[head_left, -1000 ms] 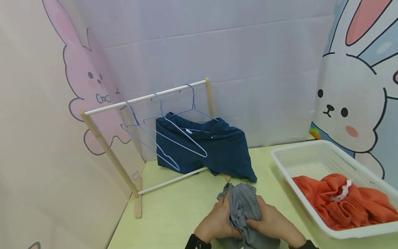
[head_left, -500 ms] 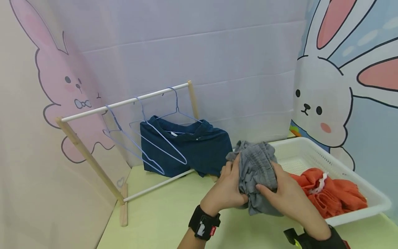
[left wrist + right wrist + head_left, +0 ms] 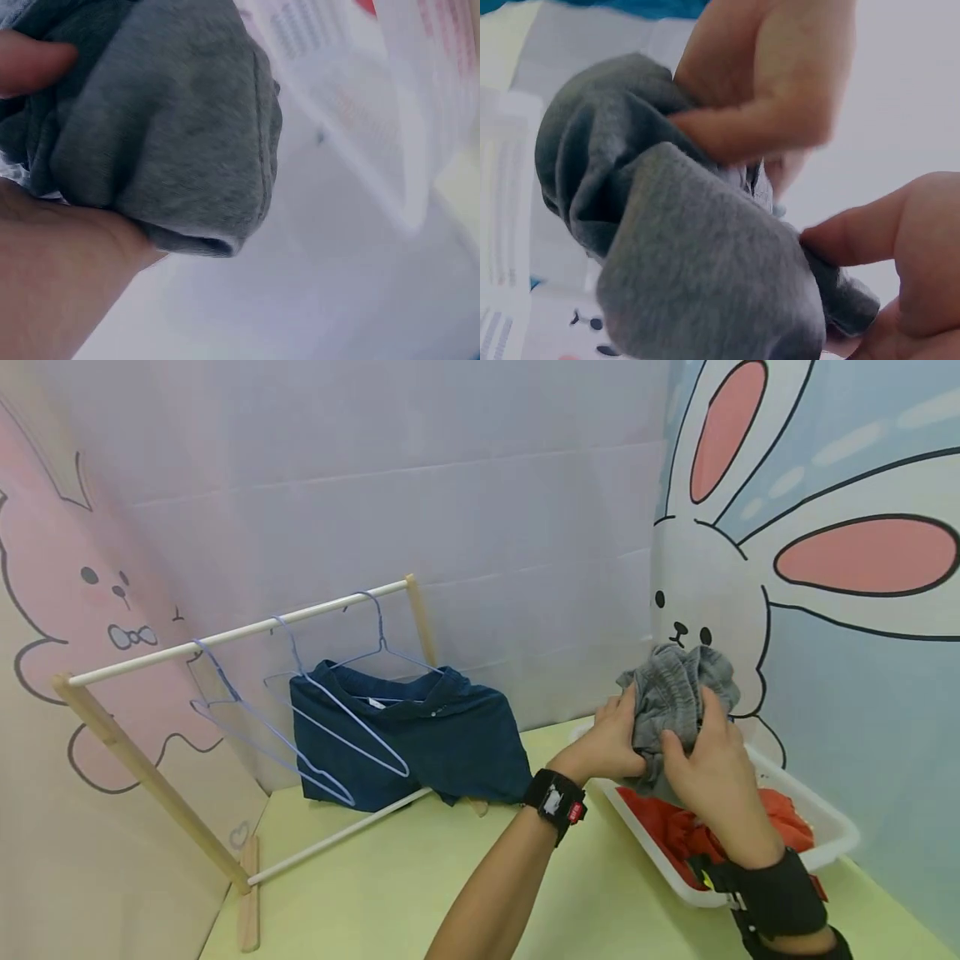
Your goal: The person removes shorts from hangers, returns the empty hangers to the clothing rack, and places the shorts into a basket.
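Note:
A bunched grey garment [image 3: 667, 702] with a gathered, elastic-looking band is held up between my two hands. My left hand [image 3: 611, 743] grips its left side, with the thumb across the cloth in the left wrist view. On the other side my right hand [image 3: 716, 781] grips it, thumb in front. Smooth grey cloth [image 3: 187, 120] bulges out past the left hand. Below and behind the bundle is a white plastic basket [image 3: 836, 839], and the bundle overlaps it in the head view. Rumpled orange clothing [image 3: 783, 818] lies in that basket, partly hidden by the right hand.
On the left stands a small drying rack with a white top rail [image 3: 172, 653] and wooden legs. A dark blue shirt [image 3: 450, 735] hangs there on a hanger. Two bare blue hangers [image 3: 348, 718] hang beside it. Rabbit-printed walls close in the pale green table [image 3: 390, 893].
Both hands have lifted the grey garment off the table and carried it right and away, to over the basket. The head view has turned right.

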### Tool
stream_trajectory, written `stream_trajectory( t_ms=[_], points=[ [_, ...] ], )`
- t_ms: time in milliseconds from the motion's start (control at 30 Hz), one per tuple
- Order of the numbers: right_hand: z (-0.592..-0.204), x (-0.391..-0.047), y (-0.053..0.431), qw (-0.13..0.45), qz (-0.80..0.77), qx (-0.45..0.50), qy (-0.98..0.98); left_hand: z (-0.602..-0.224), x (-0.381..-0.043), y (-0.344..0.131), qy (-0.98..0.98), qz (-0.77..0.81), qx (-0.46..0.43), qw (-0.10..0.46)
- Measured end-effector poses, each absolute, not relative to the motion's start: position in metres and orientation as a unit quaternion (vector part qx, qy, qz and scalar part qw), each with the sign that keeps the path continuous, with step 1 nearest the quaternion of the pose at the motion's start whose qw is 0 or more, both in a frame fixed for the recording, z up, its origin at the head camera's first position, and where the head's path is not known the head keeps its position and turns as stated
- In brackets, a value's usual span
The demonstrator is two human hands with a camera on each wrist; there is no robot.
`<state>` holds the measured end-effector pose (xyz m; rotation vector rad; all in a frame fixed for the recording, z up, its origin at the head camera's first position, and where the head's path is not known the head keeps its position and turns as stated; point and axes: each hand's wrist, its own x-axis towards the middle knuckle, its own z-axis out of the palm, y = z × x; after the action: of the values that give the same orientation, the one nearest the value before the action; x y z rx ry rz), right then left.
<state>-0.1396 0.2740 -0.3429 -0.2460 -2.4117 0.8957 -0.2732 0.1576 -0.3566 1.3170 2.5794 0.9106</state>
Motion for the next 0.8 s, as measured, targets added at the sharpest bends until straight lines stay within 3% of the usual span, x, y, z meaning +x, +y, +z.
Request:
stream_trajectory(
  t_ms=[200, 533, 800],
  points=[
    [-0.360, -0.152, 0.286, 0.244, 0.351, -0.130, -0.895, -0.381, -0.291, 0.183, 0.816, 0.352, 0.442, 0.120],
    [-0.405, -0.182, 0.314, 0.100, 0.351, -0.132, -0.922, -0.406, -0.300, 0.204, 0.849, 0.234, 0.398, 0.257],
    [-0.409, -0.191, 0.334, 0.062, 0.288, -0.083, -0.952, -0.406, -0.290, 0.227, 0.855, 0.129, 0.446, 0.229]
  ],
)
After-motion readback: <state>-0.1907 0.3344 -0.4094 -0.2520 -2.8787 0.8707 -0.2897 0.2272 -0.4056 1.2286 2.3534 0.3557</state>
